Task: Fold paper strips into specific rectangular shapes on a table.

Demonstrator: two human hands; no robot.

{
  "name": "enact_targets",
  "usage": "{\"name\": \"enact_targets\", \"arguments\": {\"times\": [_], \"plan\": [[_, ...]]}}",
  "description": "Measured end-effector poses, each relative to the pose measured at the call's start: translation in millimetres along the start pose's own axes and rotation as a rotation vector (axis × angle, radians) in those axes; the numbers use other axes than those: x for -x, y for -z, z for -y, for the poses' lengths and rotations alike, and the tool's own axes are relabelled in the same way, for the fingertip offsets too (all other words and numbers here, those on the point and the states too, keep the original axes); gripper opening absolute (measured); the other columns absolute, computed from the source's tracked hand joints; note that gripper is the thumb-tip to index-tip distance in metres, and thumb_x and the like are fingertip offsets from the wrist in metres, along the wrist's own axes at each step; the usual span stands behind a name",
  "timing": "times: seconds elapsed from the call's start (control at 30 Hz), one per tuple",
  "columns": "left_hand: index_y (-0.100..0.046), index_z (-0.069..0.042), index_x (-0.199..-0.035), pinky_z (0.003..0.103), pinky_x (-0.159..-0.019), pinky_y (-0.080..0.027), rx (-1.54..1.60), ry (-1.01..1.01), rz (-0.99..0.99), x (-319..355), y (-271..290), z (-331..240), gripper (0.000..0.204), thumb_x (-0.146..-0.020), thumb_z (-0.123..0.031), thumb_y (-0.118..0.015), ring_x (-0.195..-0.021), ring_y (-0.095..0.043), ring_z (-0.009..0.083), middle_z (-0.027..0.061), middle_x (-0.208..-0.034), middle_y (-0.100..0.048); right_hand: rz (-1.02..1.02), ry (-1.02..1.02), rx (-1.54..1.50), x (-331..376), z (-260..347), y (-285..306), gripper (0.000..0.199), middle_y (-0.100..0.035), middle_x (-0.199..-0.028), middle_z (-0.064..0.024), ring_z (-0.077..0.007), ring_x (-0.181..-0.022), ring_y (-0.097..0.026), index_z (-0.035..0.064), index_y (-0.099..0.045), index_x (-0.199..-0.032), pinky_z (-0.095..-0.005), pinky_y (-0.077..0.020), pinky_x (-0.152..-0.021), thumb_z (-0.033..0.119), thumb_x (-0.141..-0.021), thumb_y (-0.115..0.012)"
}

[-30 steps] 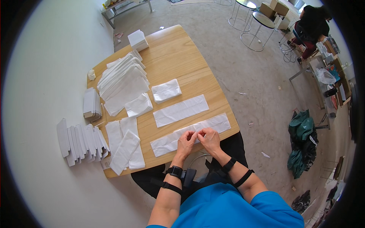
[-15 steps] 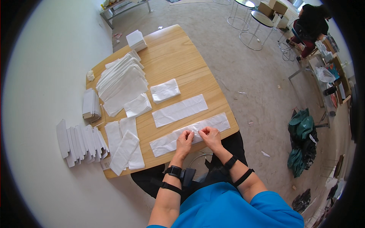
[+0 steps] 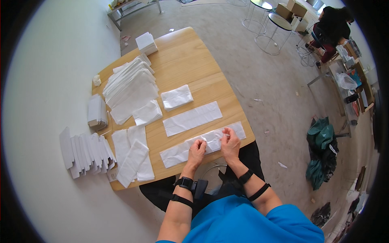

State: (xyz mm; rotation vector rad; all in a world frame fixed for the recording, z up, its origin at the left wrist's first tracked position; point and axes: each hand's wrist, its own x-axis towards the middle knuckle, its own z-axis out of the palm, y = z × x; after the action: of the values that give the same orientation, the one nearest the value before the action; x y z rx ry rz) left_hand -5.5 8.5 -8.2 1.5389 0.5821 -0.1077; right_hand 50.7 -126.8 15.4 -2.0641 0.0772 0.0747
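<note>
A long white folded sheet (image 3: 174, 156), soft and creased, lies flat along the table's near edge. My left hand (image 3: 197, 151) rests at its middle, thumb and fingertips pinched together on the sheet. To the right, my right hand (image 3: 230, 147) is over the same sheet with its fingers curled in, and anything held in them is hidden. A small glossy patch shows on the sheet between my hands. Just beyond lies a second long white folded sheet (image 3: 192, 118), with a short stack of folded white sheets (image 3: 177, 97) behind it.
On the wooden table (image 3: 182, 52), a fanned pile of white sheets (image 3: 131, 89), loose strips (image 3: 133, 162) and white card stacks (image 3: 97, 111) fill the left side. A white block stack (image 3: 146, 43) stands at the far end. Dark green bags (image 3: 322, 150) lie on the floor; a person (image 3: 332, 30) sits far right.
My right hand has moved a little right, away from my left hand, and turned more upright. My left hand stays at the sheet's middle. The sheets have barely shifted in view.
</note>
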Motion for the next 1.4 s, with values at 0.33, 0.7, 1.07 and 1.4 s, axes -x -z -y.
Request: {"name": "enact_targets", "arguments": {"times": [0.33, 0.7, 1.07, 1.4], "plan": [[-0.059, -0.01, -0.09, 0.024, -0.07, -0.045, 0.323, 0.006, 0.082, 23.4, 61.8, 2.5, 0.014, -0.093, -0.024, -0.056, -0.075, -0.054, 0.0084, -0.0017, -0.081, -0.057, 0.28, -0.08, -0.086, 10.6, -5.7, -20.0, 0.022, -0.067, -0.086, -0.0125, -0.0168, -0.078, -0.067, -0.0052, -0.059, -0.103, -0.0278, -0.0548, -0.07, 0.0, -0.09, -0.043], [-0.059, -0.003, -0.094, 0.029, -0.064, -0.046, -0.459, 0.09, -0.752, 100.3, 205.7, -21.7, 0.015, -0.089, -0.017, -0.058, -0.072, -0.055, 0.0153, 0.0044, -0.081, -0.057, 0.26, -0.041, -0.12, 4.5, 1.5, -8.1, 0.018, -0.067, -0.085, -0.0128, -0.0194, -0.075, -0.068, -0.0036, -0.06, -0.101, -0.03, -0.054, -0.069, 0.003, -0.087, -0.049], [-0.062, -0.008, -0.101, 0.039, -0.071, -0.049, -0.526, -0.272, -0.097, 19.9, -17.8, -32.1, 0.019, -0.083, -0.01, -0.062, -0.081, -0.062, 0.0269, 0.0103, -0.09, -0.058, -0.091, -0.033, 0.51, -38.1, -26.4, 59.5, 0.022, -0.06, -0.084, -0.0107, -0.0302, -0.082, -0.06, 0.0032, -0.06, -0.091, -0.0399, -0.0481, -0.071, 0.014, -0.074, -0.069], [-0.053, -0.019, -0.126, 0.039, -0.079, -0.049, -0.712, -0.261, 0.021, 9.5, -22.5, -35.2, 0.051, -0.077, -0.016, -0.069, -0.095, -0.057, 0.0281, 0.0093, -0.098, -0.053, -0.108, 0.127, 0.322, -40.0, -47.7, 65.9, 0.017, -0.06, -0.078, -0.0098, -0.0268, -0.071, -0.061, 0.0023, -0.06, -0.082, -0.0382, -0.0493, -0.067, 0.013, -0.073, -0.07]]}}
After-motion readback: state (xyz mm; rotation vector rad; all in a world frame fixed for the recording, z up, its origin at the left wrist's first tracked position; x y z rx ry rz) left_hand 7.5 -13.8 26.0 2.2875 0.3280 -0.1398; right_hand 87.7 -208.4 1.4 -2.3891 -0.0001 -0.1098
